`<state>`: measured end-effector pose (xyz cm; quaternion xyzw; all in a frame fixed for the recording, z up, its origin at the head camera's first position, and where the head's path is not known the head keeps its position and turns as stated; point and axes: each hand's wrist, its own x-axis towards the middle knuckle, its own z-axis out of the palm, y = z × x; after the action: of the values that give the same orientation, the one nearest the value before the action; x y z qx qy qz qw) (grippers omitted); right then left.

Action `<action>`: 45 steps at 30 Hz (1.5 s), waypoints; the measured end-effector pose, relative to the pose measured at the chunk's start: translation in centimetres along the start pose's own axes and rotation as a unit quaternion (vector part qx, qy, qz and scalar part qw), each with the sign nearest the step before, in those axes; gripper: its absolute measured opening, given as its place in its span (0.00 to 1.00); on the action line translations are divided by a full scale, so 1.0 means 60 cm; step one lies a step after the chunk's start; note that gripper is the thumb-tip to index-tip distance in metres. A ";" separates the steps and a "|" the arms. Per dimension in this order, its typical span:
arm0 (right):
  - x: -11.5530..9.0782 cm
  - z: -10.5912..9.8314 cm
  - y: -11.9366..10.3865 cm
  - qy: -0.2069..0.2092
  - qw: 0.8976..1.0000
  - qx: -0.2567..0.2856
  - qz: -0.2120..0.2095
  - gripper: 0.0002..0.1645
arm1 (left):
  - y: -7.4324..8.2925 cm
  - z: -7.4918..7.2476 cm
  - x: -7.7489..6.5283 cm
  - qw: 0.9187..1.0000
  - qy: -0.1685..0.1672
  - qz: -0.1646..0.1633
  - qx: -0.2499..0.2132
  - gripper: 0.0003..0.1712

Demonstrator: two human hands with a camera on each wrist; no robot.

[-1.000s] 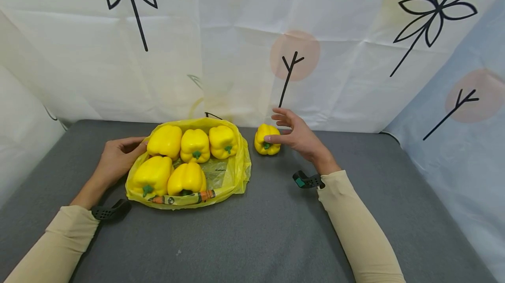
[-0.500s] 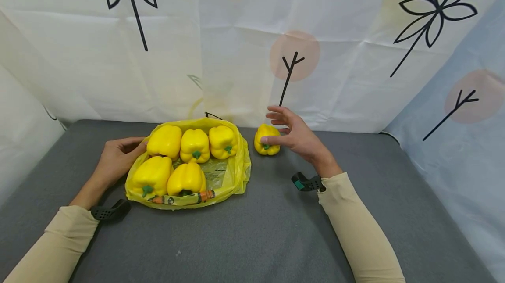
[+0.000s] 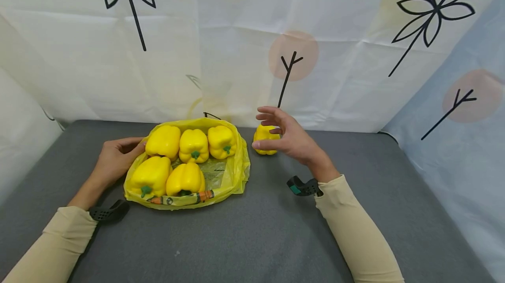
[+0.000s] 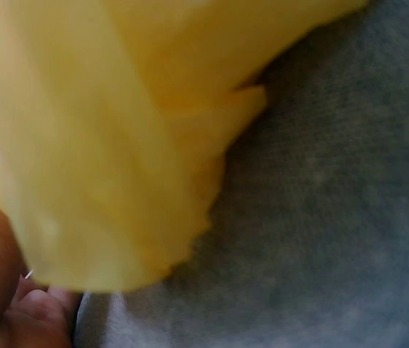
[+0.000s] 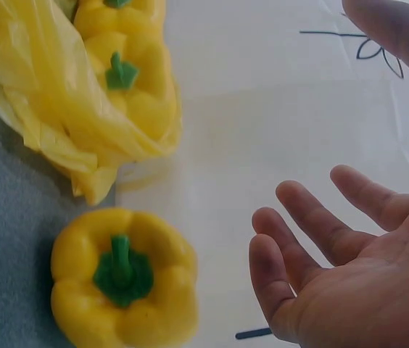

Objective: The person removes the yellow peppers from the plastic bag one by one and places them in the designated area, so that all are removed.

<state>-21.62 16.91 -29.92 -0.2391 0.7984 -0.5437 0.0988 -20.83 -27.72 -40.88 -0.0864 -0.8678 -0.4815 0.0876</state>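
Observation:
A yellow plastic bag (image 3: 236, 177) lies with its mouth spread on the grey table, several yellow bell peppers (image 3: 185, 178) with green stems inside. My left hand (image 3: 114, 160) holds the bag's left rim, thumb at the edge; in the left wrist view the bag's yellow film (image 4: 103, 181) covers most of that hand. Just right of the bag, a single bell pepper (image 3: 262, 134) rests on the table. Over it hovers my right hand (image 3: 289, 136), fingers spread and thumb apart, partly hiding it. In the right wrist view a gap separates the fingers from this pepper (image 5: 74, 290).
The grey table (image 3: 221, 243) stretches in front of the bag and to the right. A white cloth (image 3: 232, 63) printed with plant drawings hangs at the table's back edge, with bluish cloth (image 3: 465, 169) along the right side. Dark bands sit on both wrists.
My right hand has shifted slightly left, with its thumb and fingers now further over the single pepper. The left hand, the bag and the peppers have stayed in place.

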 end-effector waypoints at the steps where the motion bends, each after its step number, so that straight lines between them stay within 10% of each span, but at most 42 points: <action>1: 0.000 0.002 -0.001 -0.003 1.000 0.000 -0.002 0.48 | 0.000 0.000 0.000 1.000 0.000 -0.001 0.002 0.27; 45: 0.017 0.102 -0.076 -0.085 0.990 0.017 -0.115 0.47 | 0.003 0.000 0.000 1.000 -0.003 0.004 0.000 0.27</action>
<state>-18.68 10.07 -28.03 -0.3729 0.7448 -0.5430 0.1068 -20.76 -27.61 -40.72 -0.0915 -0.8674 -0.4812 0.0875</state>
